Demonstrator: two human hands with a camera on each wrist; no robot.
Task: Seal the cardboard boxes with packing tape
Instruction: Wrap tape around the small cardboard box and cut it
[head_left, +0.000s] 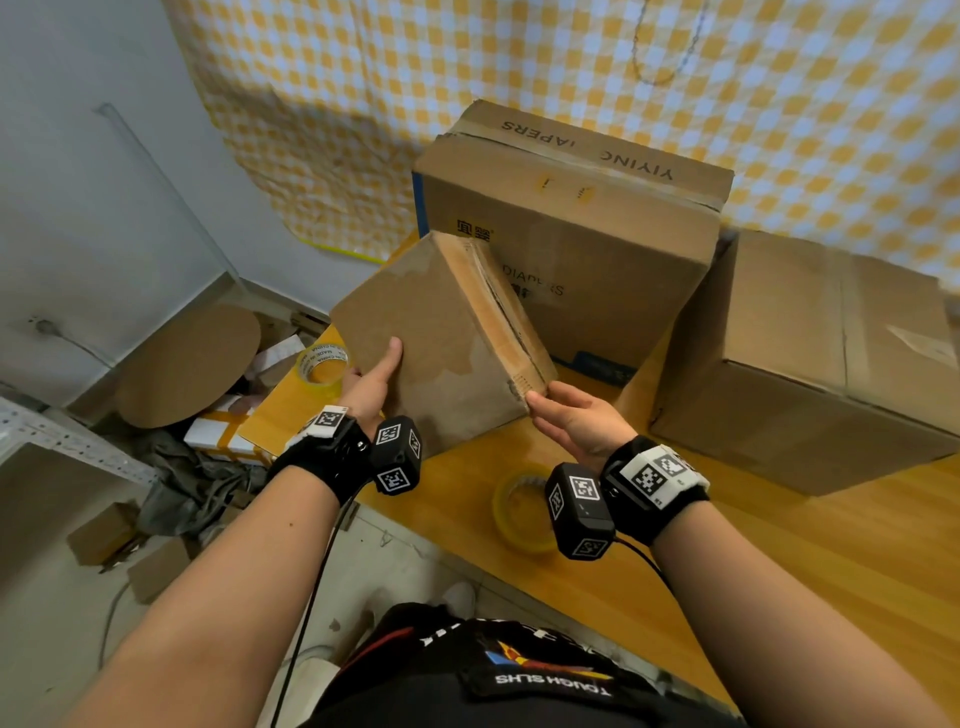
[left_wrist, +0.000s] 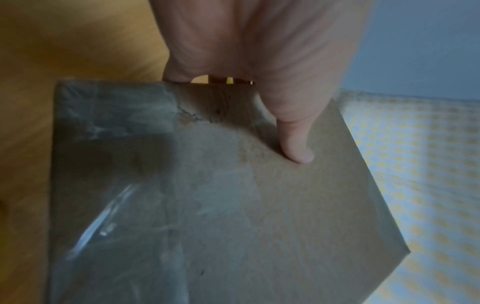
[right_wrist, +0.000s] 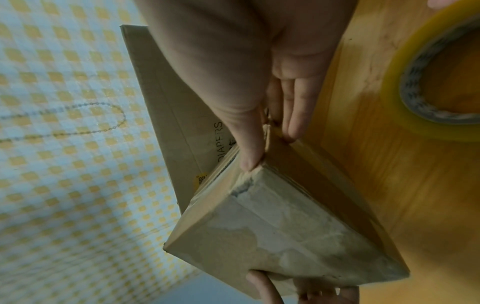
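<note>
A small worn cardboard box (head_left: 441, 338) with old tape on its faces is held tilted above the wooden table (head_left: 779, 545). My left hand (head_left: 376, 379) grips its lower left edge: the thumb (left_wrist: 298, 152) lies on the box's (left_wrist: 233, 205) front face and the fingers are hidden behind. My right hand (head_left: 566, 415) pinches the near right corner, thumb on one side and fingers on the other, as the right wrist view shows on the box (right_wrist: 285, 226). A yellowish tape roll (head_left: 522, 512) lies flat on the table under my right wrist, also seen as the roll (right_wrist: 394, 82).
A large diapers box (head_left: 571, 234) stands just behind the small one, against a checked curtain. Another big carton (head_left: 810, 364) sits to the right. A second tape roll (head_left: 321, 365) rests at the table's left edge. Cardboard clutter covers the floor at left.
</note>
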